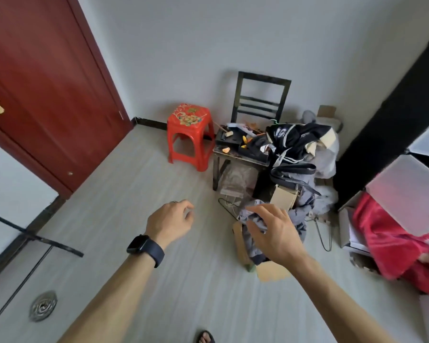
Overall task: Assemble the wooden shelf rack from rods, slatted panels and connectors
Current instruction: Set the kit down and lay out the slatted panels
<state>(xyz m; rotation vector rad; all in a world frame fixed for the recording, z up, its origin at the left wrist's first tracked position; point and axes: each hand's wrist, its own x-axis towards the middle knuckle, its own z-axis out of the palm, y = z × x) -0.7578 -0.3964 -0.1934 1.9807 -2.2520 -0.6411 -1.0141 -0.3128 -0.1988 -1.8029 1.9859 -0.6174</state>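
Grey floor (124, 194), no rack parts seen. Your left hand (170, 224) loose, empty; right hand (273, 231) spread, empty, nearer clothes pile (254, 243).

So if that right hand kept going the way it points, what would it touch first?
Most likely the crumpled grey cloth lying over the cardboard, just past the spread fingers of the right hand. Depth is hard to judge from one view.

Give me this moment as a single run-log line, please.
left hand: loosely curled, empty | right hand: fingers spread, empty, over grey cloth | assembly: none visible
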